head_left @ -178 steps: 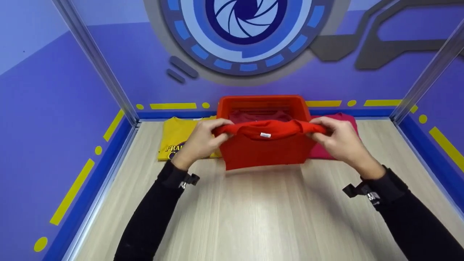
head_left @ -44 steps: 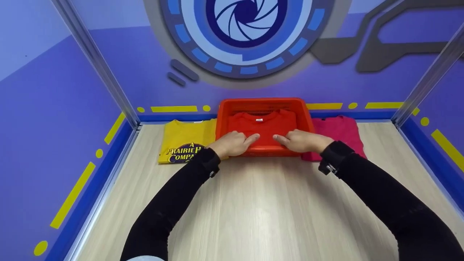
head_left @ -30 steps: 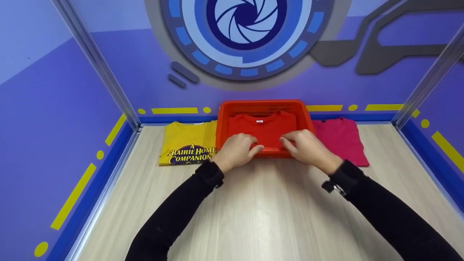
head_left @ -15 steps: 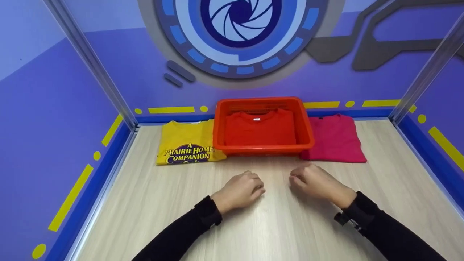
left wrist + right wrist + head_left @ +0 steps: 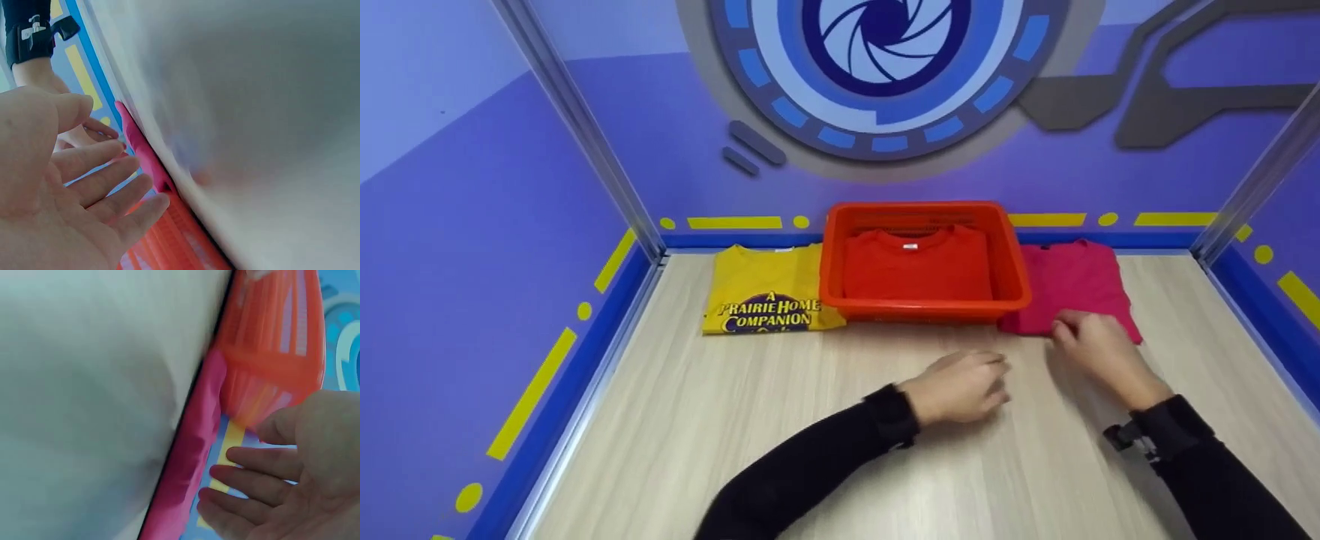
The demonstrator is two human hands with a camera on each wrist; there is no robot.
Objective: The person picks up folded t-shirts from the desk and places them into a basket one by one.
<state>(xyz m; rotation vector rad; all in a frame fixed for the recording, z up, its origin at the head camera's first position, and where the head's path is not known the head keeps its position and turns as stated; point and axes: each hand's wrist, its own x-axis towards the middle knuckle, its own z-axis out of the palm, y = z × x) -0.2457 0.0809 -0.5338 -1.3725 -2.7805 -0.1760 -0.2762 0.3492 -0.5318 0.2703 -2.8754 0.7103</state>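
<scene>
A folded pink T-shirt (image 5: 1072, 281) lies right of the basket, its near edge beside my right hand (image 5: 1102, 349). In the right wrist view that hand's fingers (image 5: 253, 484) are relaxed and hold nothing; the pink shirt (image 5: 188, 455) runs past them. My left hand (image 5: 960, 386) is over the table in front of the basket, holding nothing. Its fingers (image 5: 121, 180) are loosely extended in the left wrist view. The red plastic basket (image 5: 926, 306) stands against the back wall with a folded red T-shirt (image 5: 919, 270) inside, its collar tag showing.
Left of the basket lies a folded yellow T-shirt (image 5: 761, 289) with printed lettering, partly under the basket's side. Blue and purple panels (image 5: 607, 150) enclose the wooden tabletop (image 5: 720, 420) at the back and sides.
The red T-shirt, earlier held up by both hands, now lies in the basket. Both hands let go and drew back, then moved right, the right hand reaching the pink T-shirt's near edge.
</scene>
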